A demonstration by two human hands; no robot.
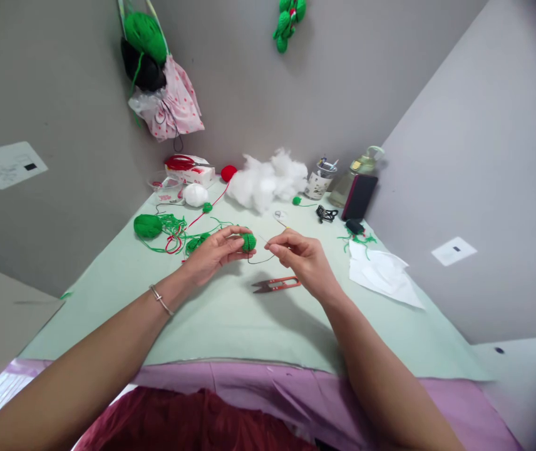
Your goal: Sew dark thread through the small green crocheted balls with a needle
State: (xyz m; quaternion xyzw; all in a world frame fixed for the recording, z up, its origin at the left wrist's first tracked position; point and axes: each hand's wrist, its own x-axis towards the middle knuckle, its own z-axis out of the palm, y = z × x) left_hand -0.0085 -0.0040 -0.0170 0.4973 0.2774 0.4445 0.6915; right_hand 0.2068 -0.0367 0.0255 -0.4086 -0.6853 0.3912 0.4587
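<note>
My left hand (pixel 216 252) is closed round a small green crocheted piece (pixel 248 242), held just above the pale green table (pixel 230 319). My right hand (pixel 303 257) pinches a thin needle with a dark thread (pixel 261 260) that loops down to the green piece. The two hands are a few centimetres apart. Red thread snips (pixel 277 284) lie on the table just below my right hand.
A green yarn ball (pixel 148 226) with tangled green and red strands lies left. Behind are white stuffing (pixel 268 178), a red yarn ball (pixel 228 173), a box with red scissors (pixel 188 168), a cup (pixel 319 181), a dark phone (pixel 359 196) and white paper (pixel 383 272).
</note>
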